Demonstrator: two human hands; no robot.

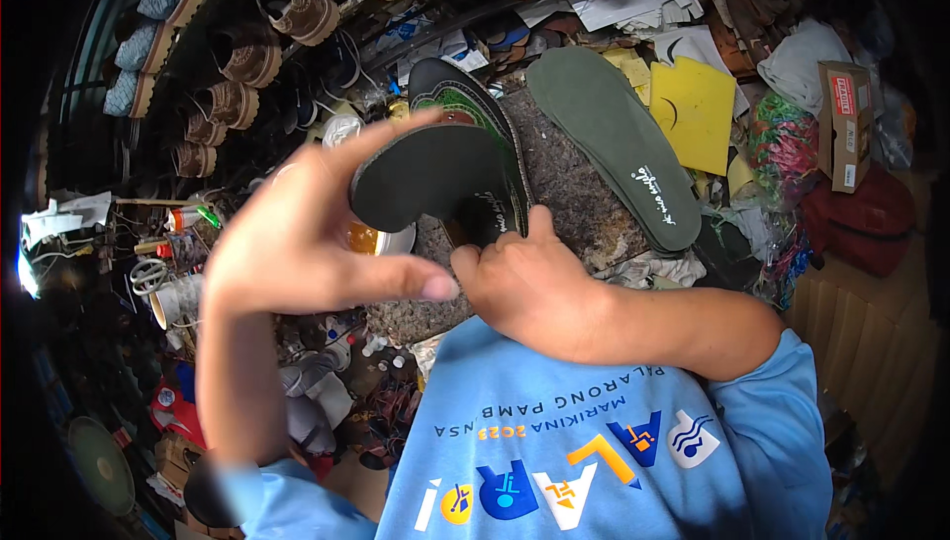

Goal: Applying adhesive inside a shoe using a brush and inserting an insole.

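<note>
A dark green insole [430, 174] is bent in a curve in front of me. Behind it stands a dark shoe [510, 134] with a green inside and a stitched rim, seen only in part. My right hand [534, 288] is closed round the near end of the insole, where it meets the shoe. My left hand [287, 233], slightly blurred, is spread around the insole's left side. Its fingers reach along the upper edge, while the thumb sticks out below, apart from them. More green insoles [618, 144], stacked, lie to the right on a rough grey block [554, 179].
Brown shoes [297, 13] fill a rack at the upper left and back. Yellow sheets [693, 114] lie beyond the insoles. At right are a cardboard box [844, 126] and a dark red bag [859, 221]. A tub of amber stuff [364, 238] sits behind my left hand.
</note>
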